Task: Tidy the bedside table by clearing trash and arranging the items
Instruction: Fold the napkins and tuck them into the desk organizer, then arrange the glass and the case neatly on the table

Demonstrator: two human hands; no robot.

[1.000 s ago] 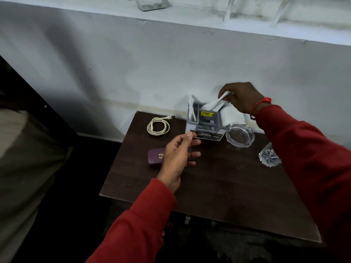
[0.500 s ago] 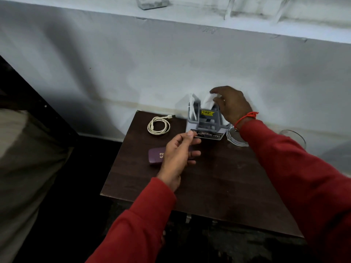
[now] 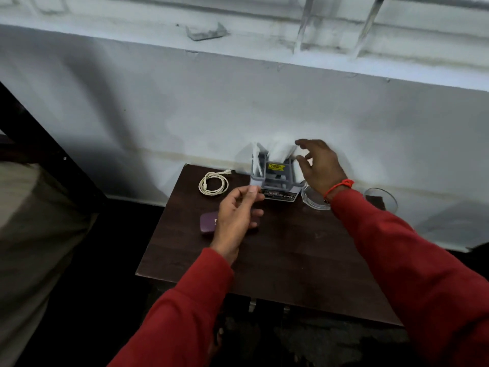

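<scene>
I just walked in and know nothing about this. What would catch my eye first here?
Two hands in red sleeves over a small dark table by a white wall. The right hand hovers, fingers spread, at a grey organiser stuffed with white paper at the table's back edge; the left hand steadies the organiser's front corner. A coiled white cable lies to the organiser's left, and a maroon case sits partly under the left hand.

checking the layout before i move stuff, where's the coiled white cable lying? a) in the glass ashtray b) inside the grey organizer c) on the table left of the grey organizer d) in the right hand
c: the coiled white cable lies on the table, apart from and left of the grey organizer.
</scene>
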